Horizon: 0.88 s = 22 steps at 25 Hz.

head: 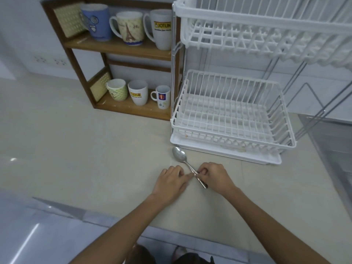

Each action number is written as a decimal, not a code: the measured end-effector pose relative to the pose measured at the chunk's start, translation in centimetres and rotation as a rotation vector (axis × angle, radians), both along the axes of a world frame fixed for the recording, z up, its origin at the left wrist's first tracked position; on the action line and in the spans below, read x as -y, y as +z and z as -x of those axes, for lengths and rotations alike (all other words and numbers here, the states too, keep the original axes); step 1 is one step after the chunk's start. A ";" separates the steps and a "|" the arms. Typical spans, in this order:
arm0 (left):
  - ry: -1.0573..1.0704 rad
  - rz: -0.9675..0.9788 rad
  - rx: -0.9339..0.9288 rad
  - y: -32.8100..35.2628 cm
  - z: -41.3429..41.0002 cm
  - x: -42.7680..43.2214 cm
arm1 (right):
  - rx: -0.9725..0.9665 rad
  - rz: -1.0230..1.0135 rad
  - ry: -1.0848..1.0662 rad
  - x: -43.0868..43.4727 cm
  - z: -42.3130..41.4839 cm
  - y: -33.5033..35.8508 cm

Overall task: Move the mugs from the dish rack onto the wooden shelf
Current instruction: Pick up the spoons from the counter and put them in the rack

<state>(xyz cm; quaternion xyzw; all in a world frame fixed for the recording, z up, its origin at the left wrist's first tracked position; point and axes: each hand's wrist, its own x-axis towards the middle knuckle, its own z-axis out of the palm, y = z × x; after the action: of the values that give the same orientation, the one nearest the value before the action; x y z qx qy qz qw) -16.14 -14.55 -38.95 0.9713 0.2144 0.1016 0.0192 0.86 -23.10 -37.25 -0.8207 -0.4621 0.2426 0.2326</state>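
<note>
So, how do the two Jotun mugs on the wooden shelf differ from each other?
The upper Jotun mug stands on the top shelf at the right end, while the lower Jotun mug stands on the bottom shelf in the middle. The upper one shows its handle on its left side; the lower one shows no handle. Both are white, upright, and carry the same yellow logo.

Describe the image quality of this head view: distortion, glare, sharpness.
Head view: wide-angle bending curves the wooden shelf and dish rack outward; bright glare streaks lie on the glossy surface at lower left; the upper rack tier looks soft toward the right edge; the mugs' printed logos, the spoon and both hands, left and right, are fairly sharp; lighting is even, shadows faint.
</note>
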 end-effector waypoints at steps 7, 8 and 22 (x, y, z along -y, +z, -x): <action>0.017 -0.098 0.080 -0.5 -0.3 0.9 | -0.174 0.069 -0.116 -0.4 -0.2 -0.2; 0.021 -0.111 0.088 -0.5 -0.3 1.0 | -0.178 0.069 -0.106 -0.5 -0.4 -0.2; 0.111 -0.128 0.067 -0.3 -0.7 1.3 | -0.345 -0.062 -0.153 0.6 -2.4 -0.9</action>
<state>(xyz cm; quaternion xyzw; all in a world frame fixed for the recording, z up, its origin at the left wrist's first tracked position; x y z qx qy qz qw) -15.49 -15.82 -39.21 0.9532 0.2600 0.1485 -0.0413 3.22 -23.71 -38.19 -0.7921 -0.3587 0.3470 0.3515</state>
